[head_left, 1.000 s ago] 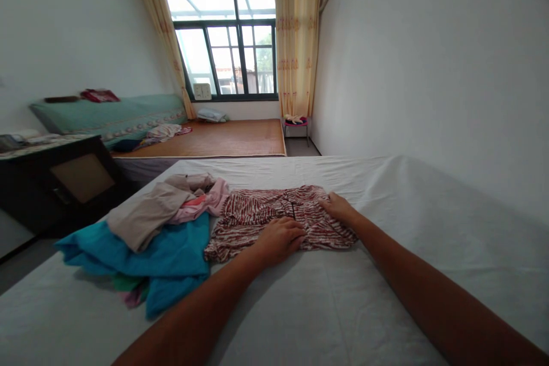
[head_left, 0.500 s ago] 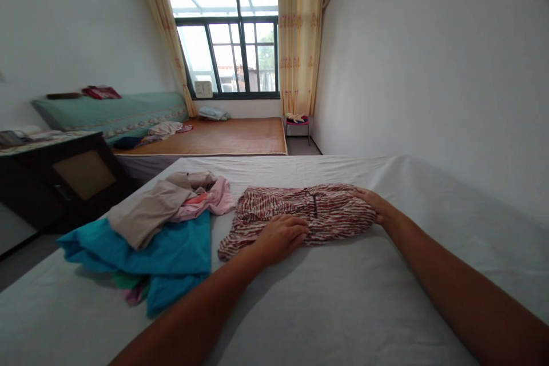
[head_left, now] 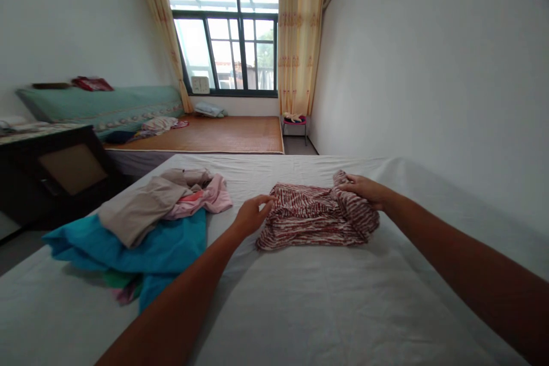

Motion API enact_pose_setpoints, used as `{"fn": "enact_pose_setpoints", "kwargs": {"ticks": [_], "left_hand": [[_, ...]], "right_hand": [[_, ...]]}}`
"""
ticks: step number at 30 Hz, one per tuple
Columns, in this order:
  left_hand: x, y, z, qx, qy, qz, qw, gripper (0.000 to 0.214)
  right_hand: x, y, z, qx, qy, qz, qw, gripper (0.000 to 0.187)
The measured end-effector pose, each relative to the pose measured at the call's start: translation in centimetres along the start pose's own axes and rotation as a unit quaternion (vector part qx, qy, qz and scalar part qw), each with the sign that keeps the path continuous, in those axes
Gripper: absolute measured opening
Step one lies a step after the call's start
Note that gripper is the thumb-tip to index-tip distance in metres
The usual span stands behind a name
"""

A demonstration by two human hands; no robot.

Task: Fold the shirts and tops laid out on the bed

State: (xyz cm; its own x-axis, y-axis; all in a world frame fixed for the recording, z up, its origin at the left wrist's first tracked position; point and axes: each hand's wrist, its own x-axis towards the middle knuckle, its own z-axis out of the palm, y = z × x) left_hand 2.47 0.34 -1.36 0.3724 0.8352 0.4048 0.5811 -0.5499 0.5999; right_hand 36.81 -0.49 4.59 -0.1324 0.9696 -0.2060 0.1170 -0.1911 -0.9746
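A red-brown and white striped garment (head_left: pixel 304 214), with gathered cloth across it, lies on the white sheet in front of me. My right hand (head_left: pixel 368 190) is closed on its right end, which is lifted and doubled over toward the middle. At the garment's upper left corner is my left hand (head_left: pixel 254 214), thumb and fingertips brought together at the cloth edge. To the left is a loose heap of clothes: a beige piece (head_left: pixel 136 209) and a pink piece (head_left: pixel 217 194) on top of a bright blue one (head_left: pixel 128 246).
The white sheet (head_left: pixel 326 297) covers the bed surface. Beyond it stands another bed with a brown mat (head_left: pixel 231 134) and a green headboard (head_left: pixel 137 103). A dark cabinet (head_left: pixel 64 166) is at the left, a small stool (head_left: pixel 295 122) by the curtain, and a white wall on the right.
The garment's right end has been raised and turned inward by my right hand. My left hand has moved left and away from me, off the middle to the corner. The garment's left edge now lies further right.
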Motion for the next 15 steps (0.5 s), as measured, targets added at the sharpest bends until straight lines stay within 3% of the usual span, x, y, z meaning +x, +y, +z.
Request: {"fn": "enact_pose_setpoints", "kwargs": {"ticks": [5,8,11,13,15], "left_hand": [[0.3,-1.2,0.4,-0.083,0.021,-0.049,0.995,0.032],[0.4,-1.9,0.9,-0.125,0.048,-0.056,0.989,0.031],[0.5,-2.1,0.9,-0.13,0.078,-0.063,0.986,0.029],[0.4,-1.6,0.6,-0.111,0.082,-0.064,0.988,0.029],[0.0,-0.6,0.3,-0.085,0.05,-0.038,0.994,0.029]], "right_hand": [[3.6,-2.4,9.8,-0.008,-0.051,-0.009,0.999,0.045],[4.8,-2.7,13.5,0.042,-0.102,0.002,0.994,0.055],[5.3,-2.6,13.2,0.063,-0.132,-0.039,0.989,0.048],[5.5,-2.2,11.5,0.026,-0.093,-0.072,0.993,0.029],[5.5,-1.3,9.4,-0.027,-0.038,-0.088,0.995,0.012]]}}
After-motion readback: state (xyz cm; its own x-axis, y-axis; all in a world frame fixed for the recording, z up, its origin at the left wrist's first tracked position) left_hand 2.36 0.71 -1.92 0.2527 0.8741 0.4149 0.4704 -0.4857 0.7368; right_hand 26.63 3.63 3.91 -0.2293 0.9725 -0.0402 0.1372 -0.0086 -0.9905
